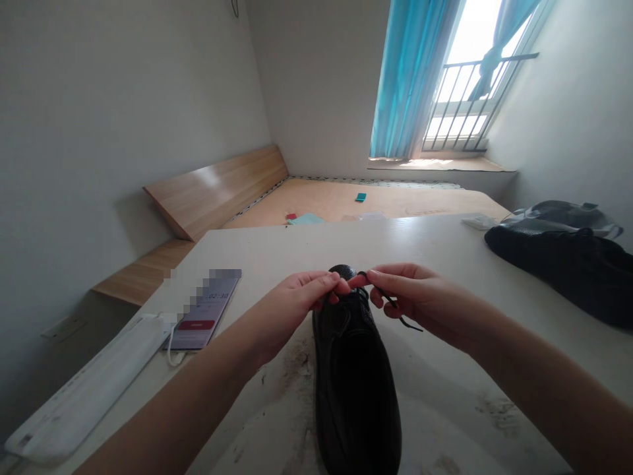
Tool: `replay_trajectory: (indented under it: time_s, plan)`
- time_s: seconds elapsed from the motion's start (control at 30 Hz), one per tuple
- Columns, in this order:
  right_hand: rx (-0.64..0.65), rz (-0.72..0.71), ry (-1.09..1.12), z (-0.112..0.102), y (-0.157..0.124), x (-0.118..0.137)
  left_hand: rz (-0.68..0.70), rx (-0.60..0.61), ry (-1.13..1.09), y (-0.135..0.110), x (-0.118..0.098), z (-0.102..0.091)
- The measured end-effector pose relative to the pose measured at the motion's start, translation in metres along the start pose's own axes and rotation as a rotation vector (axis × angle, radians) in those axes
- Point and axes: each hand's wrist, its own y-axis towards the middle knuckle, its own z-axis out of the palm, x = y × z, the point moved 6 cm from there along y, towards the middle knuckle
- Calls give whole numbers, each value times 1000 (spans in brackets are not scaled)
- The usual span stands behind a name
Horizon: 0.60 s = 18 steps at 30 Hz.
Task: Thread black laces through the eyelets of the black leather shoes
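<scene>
A black lace-up shoe (359, 389) stands on the white table, its toe pointing away from me and its opening toward me. Over the front of the shoe, my right hand (418, 293) pinches a black shoelace (388, 298) between thumb and fingers. The lace's loose end hangs out below that hand, to the right. Close by on the left, my left hand (309, 290) is closed in a pinch at the lace, and its fingers hide most of what they hold. The fingertips of both hands nearly meet above the laced part.
On the left lie a phone (210, 310) and a white power strip (89, 389) with a cable. Another black shoe (564, 264) sits at the right, beside a clear plastic bag (568, 214). Behind the white table (277, 254) is a wooden bed (410, 198) with small items on it.
</scene>
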Motion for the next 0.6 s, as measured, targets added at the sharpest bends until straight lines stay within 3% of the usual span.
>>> replay_trajectory:
  time_s: [0.2, 0.33, 0.47, 0.6]
  plan:
    - [106, -119, -194, -1, 14, 13, 57, -207, -42, 7, 1, 2]
    - [37, -201, -271, -7, 15, 7, 202, -299, -15, 6, 3, 7]
    - [-75, -224, -256, -10, 12, 1, 348, -390, 200, -1, 4, 9]
    - [-98, -297, -104, -5, 8, 1, 570, -437, 422, -13, -2, 14]
